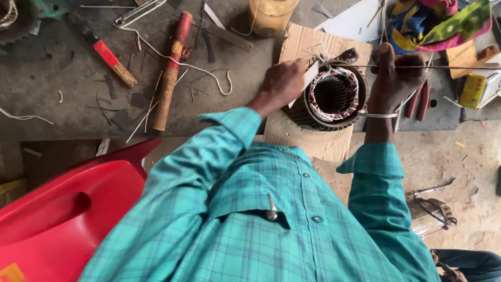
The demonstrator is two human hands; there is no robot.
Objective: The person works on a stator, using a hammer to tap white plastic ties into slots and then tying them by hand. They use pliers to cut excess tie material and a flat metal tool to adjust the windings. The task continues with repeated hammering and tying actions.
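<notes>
A round motor stator (332,96) with red-and-white windings stands on a cardboard sheet (308,138) at the bench's edge. My left hand (282,83) pinches a thin white strip (311,74) at the stator's upper left rim. My right hand (395,78), a metal bangle on its wrist, grips a long thin metal rod (449,67) that runs off to the right, level with the stator's top rim. My teal checked shirt fills the lower middle of the view.
On the grey bench (68,104) lie a red-taped wooden stick (171,68), a red-handled tool (112,61), white wire scraps, a yellowish jar (271,15) and colourful cloth (438,23). A red plastic chair (62,214) stands lower left. A yellow box (472,90) sits far right.
</notes>
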